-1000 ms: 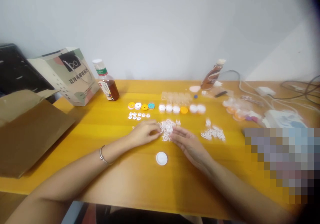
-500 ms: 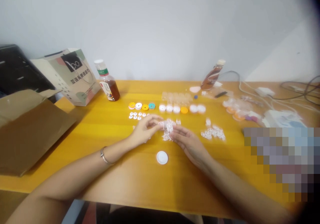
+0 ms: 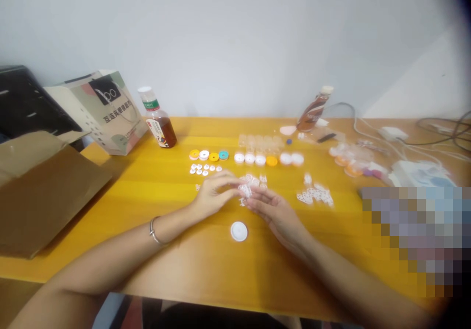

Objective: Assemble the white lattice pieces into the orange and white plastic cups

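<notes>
While fingers [image 3: 264, 205] hold white pieces [image 3: 244, 190] — the bag [image 3: 96, 104] bears Chinese characters [image 3: 117, 112].

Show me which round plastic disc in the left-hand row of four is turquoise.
The turquoise round plastic disc at the right end; the other three are yellow-orange or white.

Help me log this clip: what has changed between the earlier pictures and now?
The left hand has moved rightward, closer to the right hand, by the small white pieces. Blur hides whether either took hold of one. The white disc and paper bag stayed put.
</notes>
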Demonstrator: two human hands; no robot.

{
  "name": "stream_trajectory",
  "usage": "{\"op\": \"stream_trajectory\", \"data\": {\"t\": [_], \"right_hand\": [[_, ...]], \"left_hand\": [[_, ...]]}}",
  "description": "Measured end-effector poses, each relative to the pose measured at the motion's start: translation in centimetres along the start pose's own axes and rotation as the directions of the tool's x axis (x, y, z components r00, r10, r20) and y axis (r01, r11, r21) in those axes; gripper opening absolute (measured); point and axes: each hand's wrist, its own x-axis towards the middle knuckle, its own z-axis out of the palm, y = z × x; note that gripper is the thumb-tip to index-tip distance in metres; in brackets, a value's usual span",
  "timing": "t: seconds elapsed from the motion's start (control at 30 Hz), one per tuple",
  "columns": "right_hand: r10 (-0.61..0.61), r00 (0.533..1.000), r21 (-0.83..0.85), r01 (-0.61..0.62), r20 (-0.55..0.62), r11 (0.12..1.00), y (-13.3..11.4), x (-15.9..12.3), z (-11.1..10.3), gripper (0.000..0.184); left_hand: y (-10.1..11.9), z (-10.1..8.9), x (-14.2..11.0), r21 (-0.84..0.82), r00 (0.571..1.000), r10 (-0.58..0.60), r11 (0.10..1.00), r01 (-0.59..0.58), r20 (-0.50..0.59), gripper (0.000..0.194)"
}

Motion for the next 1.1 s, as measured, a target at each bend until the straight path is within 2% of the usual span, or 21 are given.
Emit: {"op": "stream_trajectory", "data": {"t": [0.17,0.53,0.67,0.83,1.1], "right_hand": [[-0.011,0.999,-0.026,0.013,0.045,1.0,-0.1,-0.2,0.2,0.031],[-0.084,0.995,-0.089,0.088,0.046,0.992,0.2,-0.1,0.0,0.028],[-0.1,0.994,-0.1,0.104,0.042,0.99,0.3,0.0,-0.1,0.027],[-0.083,0.996,-0.085,0.086,0.041,0.993,0.3,0.2,-0.2,0.029],[-0.08,0.997,-0.064,0.079,-0.017,0.995,0.6,0.0,0.1,0.018]], "left_hand": [[-0.3,0.2,0.0,0.002,0.998,0.057,0.998,-0.057,0.038,0.019],[0.0,0.6,-0.2,0.002,0.998,-0.011,1.0,0.011,0.057,0.02],[0.4,0.9,-0.2,-0.038,0.99,-0.134,0.99,0.135,0.032,0.02],[0.4,1.5,-0.3,-0.241,0.93,-0.363,0.899,0.367,0.061,0.023],[0.5,1.8,-0.4,-0.375,0.869,-0.483,0.79,0.485,0.106,0.02]]}}
